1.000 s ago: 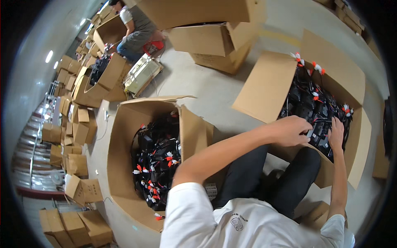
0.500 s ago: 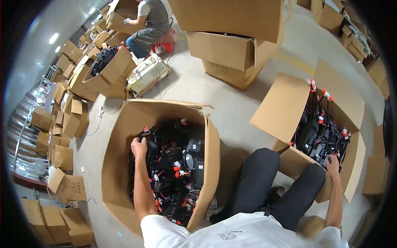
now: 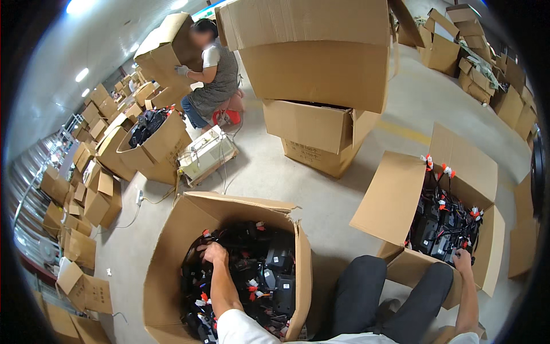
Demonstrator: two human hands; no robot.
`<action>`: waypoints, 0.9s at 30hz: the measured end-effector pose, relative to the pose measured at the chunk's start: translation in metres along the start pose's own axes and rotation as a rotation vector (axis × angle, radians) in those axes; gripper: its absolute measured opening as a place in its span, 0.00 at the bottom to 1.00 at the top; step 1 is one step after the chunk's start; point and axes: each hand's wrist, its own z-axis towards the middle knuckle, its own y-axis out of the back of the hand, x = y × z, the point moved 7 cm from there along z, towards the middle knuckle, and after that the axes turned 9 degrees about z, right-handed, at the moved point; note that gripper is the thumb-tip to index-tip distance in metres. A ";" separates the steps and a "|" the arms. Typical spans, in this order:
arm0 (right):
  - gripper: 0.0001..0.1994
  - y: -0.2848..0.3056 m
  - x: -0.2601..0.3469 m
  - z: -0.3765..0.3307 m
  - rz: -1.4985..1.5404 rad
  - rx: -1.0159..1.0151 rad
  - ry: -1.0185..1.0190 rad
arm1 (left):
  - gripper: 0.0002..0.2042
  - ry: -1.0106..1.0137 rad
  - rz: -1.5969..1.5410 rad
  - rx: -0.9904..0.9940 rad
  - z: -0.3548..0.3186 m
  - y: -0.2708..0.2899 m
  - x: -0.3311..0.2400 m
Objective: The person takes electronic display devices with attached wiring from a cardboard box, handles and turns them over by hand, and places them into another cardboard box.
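My left hand (image 3: 213, 252) reaches into the large open carton at left, over black plastic units (image 3: 277, 255) tangled with dark cables. Its fingers are apart and partly bent, touching the pile near a red and white connector (image 3: 207, 233); nothing is visibly gripped. At the right, my right hand (image 3: 462, 260) is at the near corner of a smaller carton, its fingers closed on a black plastic unit (image 3: 440, 247) among similar units with wires and orange-white connectors (image 3: 448, 171). The fingertips there are partly hidden.
The left carton's wall (image 3: 163, 275) and the right carton's raised flap (image 3: 387, 195) stand around the units. Stacked cartons (image 3: 312, 74) rise ahead. Further left are a pale machine (image 3: 207, 153) with cables on the floor, and a person (image 3: 215, 74) handling a carton.
The view has tilted up, so everything sits lower in the picture. My left hand has shifted slightly right over the pile, its fingers spreading. My right hand stays at the smaller carton's near corner.
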 end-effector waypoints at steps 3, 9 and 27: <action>0.11 -0.001 0.009 0.006 0.068 -0.030 0.016 | 0.27 -0.025 -0.113 -0.004 0.003 -0.007 0.029; 0.09 0.007 0.006 -0.002 0.114 -0.028 0.019 | 0.19 -0.187 -0.299 -0.130 -0.055 0.034 0.083; 0.13 0.042 0.348 0.005 0.682 0.217 0.442 | 0.12 -0.585 -1.821 -0.162 -0.185 0.362 0.289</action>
